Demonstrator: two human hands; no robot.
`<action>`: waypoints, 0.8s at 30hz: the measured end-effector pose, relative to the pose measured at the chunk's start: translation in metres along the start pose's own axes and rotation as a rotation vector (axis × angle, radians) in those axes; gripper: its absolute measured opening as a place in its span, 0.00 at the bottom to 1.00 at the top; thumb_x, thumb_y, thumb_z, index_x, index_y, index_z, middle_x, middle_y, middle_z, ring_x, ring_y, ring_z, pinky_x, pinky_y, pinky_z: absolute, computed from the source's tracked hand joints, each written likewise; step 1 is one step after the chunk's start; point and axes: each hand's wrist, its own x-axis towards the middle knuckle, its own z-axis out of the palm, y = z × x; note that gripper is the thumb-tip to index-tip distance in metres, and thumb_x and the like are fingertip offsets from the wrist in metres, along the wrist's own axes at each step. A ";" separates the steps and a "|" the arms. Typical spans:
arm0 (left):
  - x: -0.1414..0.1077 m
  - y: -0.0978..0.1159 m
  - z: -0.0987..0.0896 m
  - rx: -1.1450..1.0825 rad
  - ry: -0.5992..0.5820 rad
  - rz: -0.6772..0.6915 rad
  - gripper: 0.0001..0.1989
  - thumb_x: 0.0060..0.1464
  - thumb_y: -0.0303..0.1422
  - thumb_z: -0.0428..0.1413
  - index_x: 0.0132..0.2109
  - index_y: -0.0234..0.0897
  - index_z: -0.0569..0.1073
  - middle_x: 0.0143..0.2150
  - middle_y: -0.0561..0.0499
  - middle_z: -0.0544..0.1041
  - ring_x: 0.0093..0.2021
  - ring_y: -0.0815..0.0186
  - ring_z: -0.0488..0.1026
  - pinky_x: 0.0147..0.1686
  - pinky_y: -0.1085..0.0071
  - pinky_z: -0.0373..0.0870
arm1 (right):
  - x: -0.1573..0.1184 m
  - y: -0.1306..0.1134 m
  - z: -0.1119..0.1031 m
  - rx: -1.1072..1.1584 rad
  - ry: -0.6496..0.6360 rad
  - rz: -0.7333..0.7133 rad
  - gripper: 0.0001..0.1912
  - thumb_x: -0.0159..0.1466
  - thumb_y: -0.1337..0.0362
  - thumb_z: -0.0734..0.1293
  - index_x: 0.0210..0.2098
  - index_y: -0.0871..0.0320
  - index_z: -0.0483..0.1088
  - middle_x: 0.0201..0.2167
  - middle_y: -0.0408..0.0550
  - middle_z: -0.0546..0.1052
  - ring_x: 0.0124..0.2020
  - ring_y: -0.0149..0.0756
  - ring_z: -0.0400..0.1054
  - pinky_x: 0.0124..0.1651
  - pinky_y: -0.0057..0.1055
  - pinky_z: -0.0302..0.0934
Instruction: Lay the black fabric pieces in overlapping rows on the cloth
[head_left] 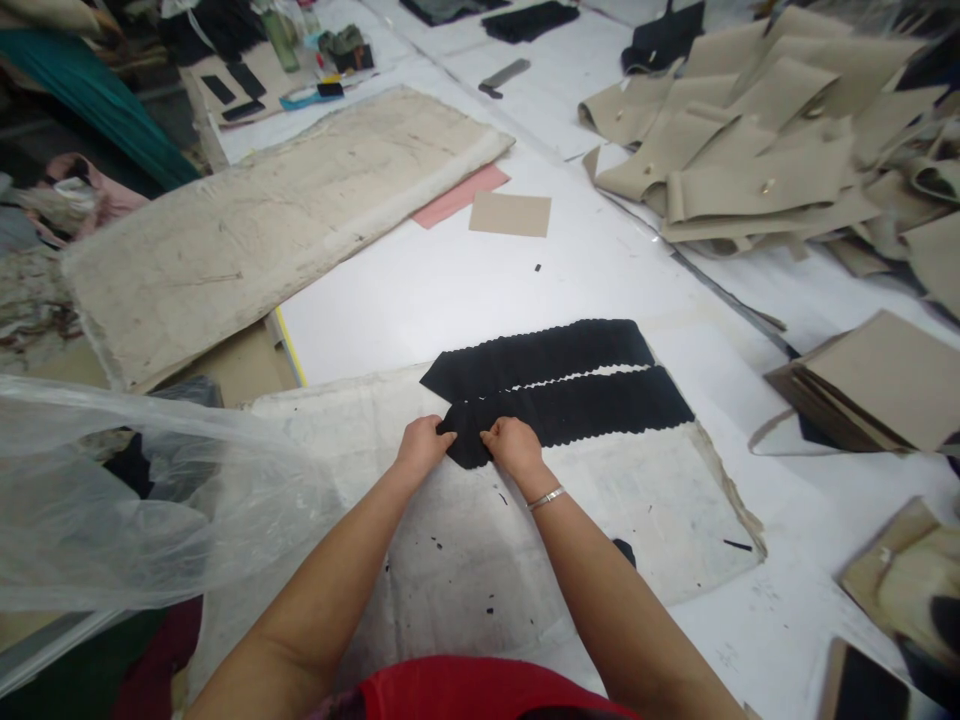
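One black strip-end between hands

The black strips look like cloth, matt and fairly smooth. The pad under them wears off-white cloth, dull, creased and scuffed, with a rough, worn edge. The long board has a similar beige cloth cover, matt, stained and wrinkled. The white surface is smooth with a faint sheen. The plastic sheet is thin, see-through, glossy and crumpled. The heaped tan pieces are smooth and matt, whether leather or felt is unclear; their studs gleam like metal. The bracelet is shiny, silvery metal.
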 end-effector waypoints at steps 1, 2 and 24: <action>-0.001 0.000 -0.001 0.003 0.002 0.001 0.09 0.47 0.37 0.55 0.29 0.35 0.72 0.25 0.49 0.73 0.30 0.65 0.71 0.30 0.74 0.62 | 0.000 0.000 0.000 -0.003 -0.002 0.000 0.12 0.57 0.56 0.63 0.29 0.58 0.74 0.29 0.51 0.76 0.33 0.35 0.70 0.33 0.26 0.57; -0.001 0.000 -0.001 0.005 0.003 0.001 0.09 0.47 0.37 0.55 0.29 0.35 0.72 0.25 0.49 0.73 0.30 0.65 0.71 0.30 0.74 0.62 | 0.000 0.000 0.000 -0.004 -0.002 -0.003 0.13 0.57 0.56 0.63 0.29 0.58 0.73 0.29 0.51 0.76 0.33 0.35 0.70 0.33 0.26 0.57; 0.000 -0.003 -0.005 -0.004 -0.031 -0.004 0.07 0.46 0.35 0.56 0.29 0.35 0.72 0.24 0.51 0.73 0.31 0.65 0.71 0.30 0.74 0.62 | 0.000 -0.002 -0.004 -0.011 -0.020 0.001 0.12 0.56 0.57 0.63 0.28 0.58 0.73 0.29 0.50 0.77 0.33 0.36 0.70 0.33 0.26 0.57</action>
